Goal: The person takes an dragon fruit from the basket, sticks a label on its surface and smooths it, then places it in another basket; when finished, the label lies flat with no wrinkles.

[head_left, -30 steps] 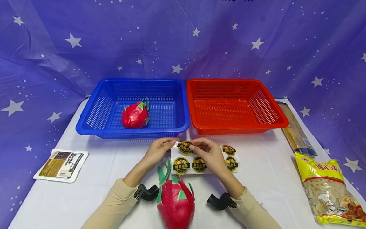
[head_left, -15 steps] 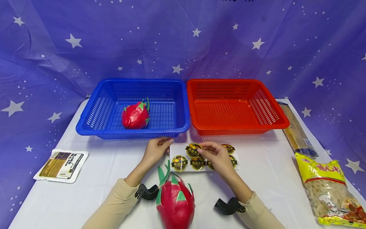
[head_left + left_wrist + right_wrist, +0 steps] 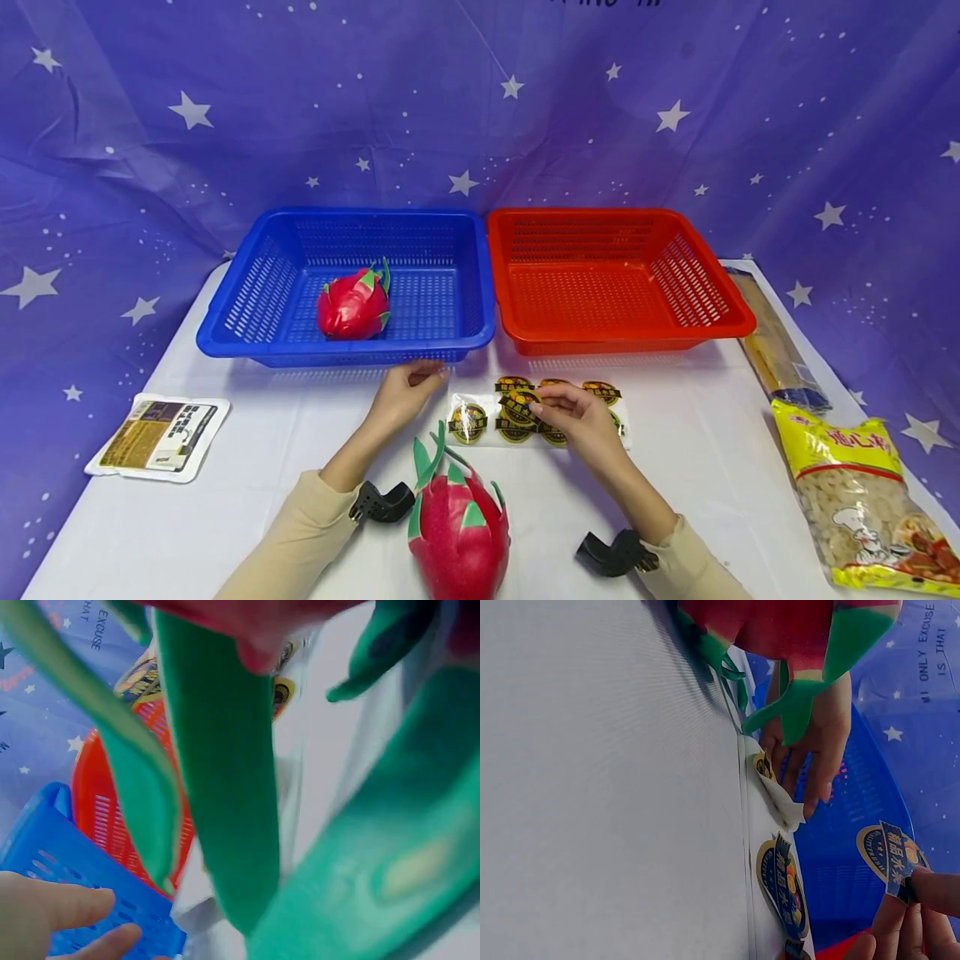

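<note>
In the head view, my right hand (image 3: pixel 588 425) pinches a round black-and-gold fruit sticker (image 3: pixel 519 408) between thumb and fingers, raised over the sticker sheet (image 3: pixel 490 410). The right wrist view shows the held sticker (image 3: pixel 881 851) peeled free. My left hand (image 3: pixel 401 404) hovers by the sheet's left end with relaxed fingers holding nothing; the sheet's end (image 3: pixel 786 806) curls up close to its fingertips. Nearest me lies a red dragon fruit (image 3: pixel 461 542) with green leaves, between my forearms. Its leaves (image 3: pixel 225 772) block much of the left wrist view.
A blue basket (image 3: pixel 345 346) with another dragon fruit (image 3: pixel 352 307) in it stands at the back, beside a red basket (image 3: pixel 630 337). Packets lie along the sides: a white-edged pouch (image 3: pixel 161 437) left, a long brown packet (image 3: pixel 776 342) and a yellow-topped bag (image 3: pixel 855 508) right.
My right hand has drawn the sticker off the sheet and moved right and slightly toward me. My left hand has let go of the sheet's left end, which has dropped lower.
</note>
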`<state>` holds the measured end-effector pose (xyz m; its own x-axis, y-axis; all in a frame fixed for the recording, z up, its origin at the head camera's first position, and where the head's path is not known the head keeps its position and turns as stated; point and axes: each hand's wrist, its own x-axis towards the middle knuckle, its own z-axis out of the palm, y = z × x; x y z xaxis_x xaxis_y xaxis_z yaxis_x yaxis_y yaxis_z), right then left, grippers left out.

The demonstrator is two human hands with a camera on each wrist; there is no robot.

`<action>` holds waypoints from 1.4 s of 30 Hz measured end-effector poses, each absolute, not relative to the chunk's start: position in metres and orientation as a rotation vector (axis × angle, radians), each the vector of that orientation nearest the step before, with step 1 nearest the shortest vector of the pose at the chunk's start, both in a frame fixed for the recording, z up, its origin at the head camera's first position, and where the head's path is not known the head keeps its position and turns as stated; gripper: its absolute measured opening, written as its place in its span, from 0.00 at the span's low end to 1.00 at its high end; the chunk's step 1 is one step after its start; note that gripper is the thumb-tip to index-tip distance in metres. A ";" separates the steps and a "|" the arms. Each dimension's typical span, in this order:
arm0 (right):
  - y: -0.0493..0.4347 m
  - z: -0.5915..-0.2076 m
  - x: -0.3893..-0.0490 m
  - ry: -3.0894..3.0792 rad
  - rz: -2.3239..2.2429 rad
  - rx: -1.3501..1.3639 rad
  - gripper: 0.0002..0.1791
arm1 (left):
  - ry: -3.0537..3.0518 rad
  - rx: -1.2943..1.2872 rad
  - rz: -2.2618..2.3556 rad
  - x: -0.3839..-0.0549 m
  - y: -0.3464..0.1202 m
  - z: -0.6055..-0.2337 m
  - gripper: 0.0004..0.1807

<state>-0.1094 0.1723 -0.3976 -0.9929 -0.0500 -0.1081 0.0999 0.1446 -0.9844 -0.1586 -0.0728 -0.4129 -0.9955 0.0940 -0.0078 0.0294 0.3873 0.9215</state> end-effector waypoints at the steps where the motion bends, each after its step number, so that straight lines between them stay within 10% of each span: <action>1: 0.173 -0.398 -0.109 2.280 -1.981 0.053 0.17 | 2.570 0.121 1.685 -0.157 -0.073 -0.411 0.17; 27: 0.185 -0.397 -0.075 2.247 -1.936 0.027 0.20 | 2.160 -0.245 1.520 -0.028 -0.088 -0.384 0.42; 42: 0.189 -0.393 -0.065 2.266 -1.946 0.002 0.17 | 1.926 -0.054 1.614 -0.015 -0.083 -0.388 0.43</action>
<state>-0.0648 0.1887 -0.3931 -0.9880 -0.0998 -0.1181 0.1017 0.1562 -0.9825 -0.0153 -0.0834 -0.3883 -0.8081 0.3475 -0.4756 -0.4075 0.2531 0.8774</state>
